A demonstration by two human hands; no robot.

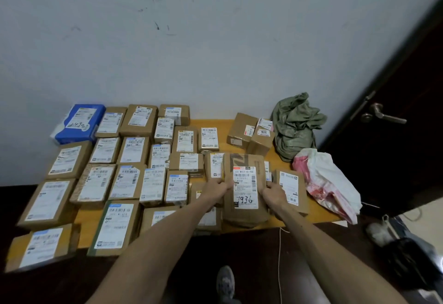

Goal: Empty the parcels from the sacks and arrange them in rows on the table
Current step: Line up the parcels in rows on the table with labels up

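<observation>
A brown paper parcel [244, 160] with a white label marked 1936 lies on the orange table [318, 215] right of centre. My left hand [215, 190] grips its left edge and my right hand [274, 194] grips its right edge. Several labelled cardboard parcels [134, 150] lie in rows over the table's left and middle. A blue parcel [80, 124] sits at the back left. A crumpled green sack [296, 124] stands at the back right, and a white and pink sack [328, 184] lies in front of it.
Two small boxes [251, 133] sit at the back beside the green sack. A flat brown parcel [291, 186] lies right of my right hand. A dark door [395, 117] with a handle stands to the right. A wall backs the table. My foot [226, 284] is below.
</observation>
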